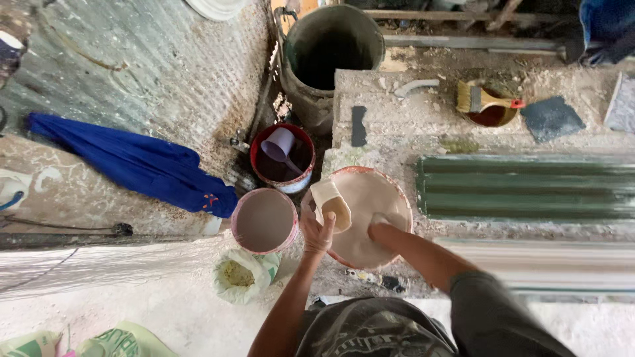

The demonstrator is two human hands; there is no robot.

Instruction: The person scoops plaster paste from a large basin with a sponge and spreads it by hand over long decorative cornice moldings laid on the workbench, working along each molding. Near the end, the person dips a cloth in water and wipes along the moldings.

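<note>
A wide round basin [395, 198] full of pale beige paste stands in front of me. My left hand [317, 231] grips a small cream scoop-shaped container [331, 203] at the basin's left rim, tilted over the paste. My right hand [378, 223] is sunk into the paste near the basin's middle, with its fingers hidden in the mixture.
Left of the basin stand a bucket of grey liquid [264, 220] and a red bucket [283, 157] holding a lilac scoop. A large dark bin [331, 46] is behind. A brush [483, 99] rests on a tin. Green corrugated sheet [529, 188] lies right; an open sack [239, 272] sits below.
</note>
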